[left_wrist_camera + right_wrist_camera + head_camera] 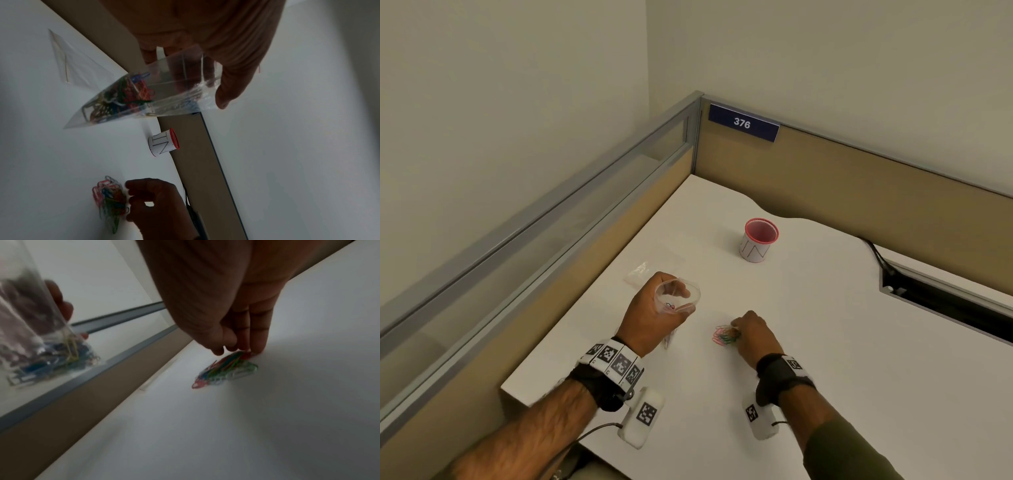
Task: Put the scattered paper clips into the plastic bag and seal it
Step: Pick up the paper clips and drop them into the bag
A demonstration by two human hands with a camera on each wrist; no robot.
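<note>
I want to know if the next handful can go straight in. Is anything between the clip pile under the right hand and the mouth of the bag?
Nothing visible. The left hand holds the plastic bag with its mouth open, beside the paper clips that the right hand touches; only bare table lies between. The cup stands farther back.

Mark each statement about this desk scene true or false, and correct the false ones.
1. The left hand holds the plastic bag open. True.
2. The bag is empty. False: coloured clips already lie inside.
3. The right hand reaches the pile of paper clips on the desk. True.
4. The red-rimmed cup lies on its side. False: it stands upright.
5. A second clear bag lies flat behind the left hand. True.
</note>
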